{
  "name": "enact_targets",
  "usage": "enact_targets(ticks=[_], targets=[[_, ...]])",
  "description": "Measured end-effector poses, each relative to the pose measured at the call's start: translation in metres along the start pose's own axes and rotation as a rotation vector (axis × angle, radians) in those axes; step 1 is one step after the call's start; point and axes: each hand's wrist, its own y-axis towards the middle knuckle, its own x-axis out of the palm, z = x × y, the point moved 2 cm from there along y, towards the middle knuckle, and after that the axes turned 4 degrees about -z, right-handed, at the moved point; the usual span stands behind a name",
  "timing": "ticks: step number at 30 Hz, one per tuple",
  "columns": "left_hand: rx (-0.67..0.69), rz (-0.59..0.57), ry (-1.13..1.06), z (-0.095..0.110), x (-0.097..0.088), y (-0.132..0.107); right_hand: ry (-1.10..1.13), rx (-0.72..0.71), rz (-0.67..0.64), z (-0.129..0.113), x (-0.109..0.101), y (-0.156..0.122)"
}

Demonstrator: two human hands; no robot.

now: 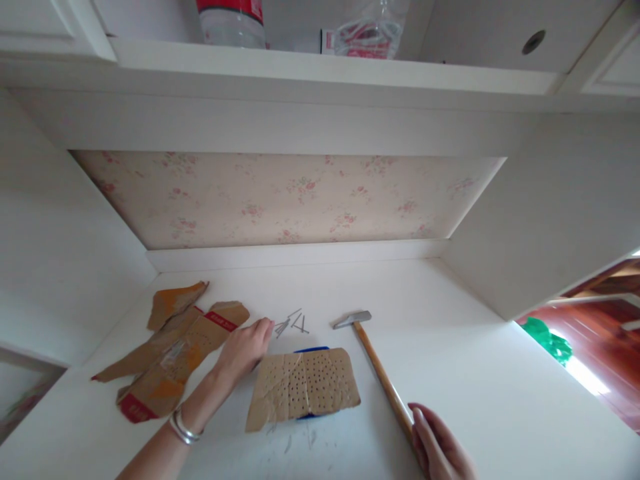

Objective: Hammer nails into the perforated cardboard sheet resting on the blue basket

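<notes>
The left hand (245, 347) reaches forward across the tabletop (475, 373), its fingertips drawn together at the near edge of a small heap of nails (293, 323). They touch the heap, but the nails are too thin and small to say whether one is pinched between them. Silver bangles (183, 428) sit on that wrist.

The right hand (440, 447) rests low at the front edge. Its fingers lie fairly straight and loose over the butt end of the hammer (373, 360), not clenched around it. The hammer lies flat, its wooden handle running diagonally back toward that hand and its steel head just right of the nails, so tool and nails each sit on the side of the hand nearest them.

Between the two hands lies a perforated cardboard piece (303, 387), dotted with rows of small holes. It rests on a blue object (311, 349) that shows only at its far and near edges and props the card a little off the tabletop. A few stray nails (287, 443) lie just in front of it.

To the left, beside the left forearm, flattened torn cardboard (170, 353) with red print is spread out, well clear of the hammer. Behind everything runs floral wallpaper (280, 200), and a white shelf (325, 67) above carries plastic bottles (233, 20).
</notes>
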Motion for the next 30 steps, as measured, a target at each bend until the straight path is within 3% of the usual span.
enact_targets(ticks=[5,8,10,14,20,23,25,26,30], targets=[[-0.181,0.195,-0.086,-0.001,-0.024,-0.038,-0.479,-0.103,0.007,-0.018,0.006,0.012],[-0.205,0.444,-0.332,0.010,-0.047,-0.065,-0.712,-0.268,-0.073,-0.033,0.022,0.018],[-0.166,0.461,-0.419,0.022,-0.061,-0.080,-0.837,-0.325,-0.141,-0.037,0.034,0.022],[0.009,0.377,-0.427,0.050,-0.077,-0.096,-0.893,-0.290,-0.189,-0.039,0.043,0.032],[0.143,0.258,-0.319,0.080,-0.075,-0.088,-0.662,-0.224,-0.254,-0.045,0.036,0.032],[0.165,0.233,-0.243,0.087,-0.070,-0.079,-0.462,-0.069,-0.255,-0.048,0.036,0.011],[0.176,0.222,-0.198,0.090,-0.067,-0.073,0.024,0.147,-0.294,-0.049,0.037,-0.007],[0.183,0.218,-0.182,0.091,-0.066,-0.071,0.174,0.188,-0.322,-0.052,0.038,-0.016],[0.203,0.190,-0.156,0.096,-0.060,-0.066,0.450,0.261,-0.242,-0.060,0.038,-0.040]])
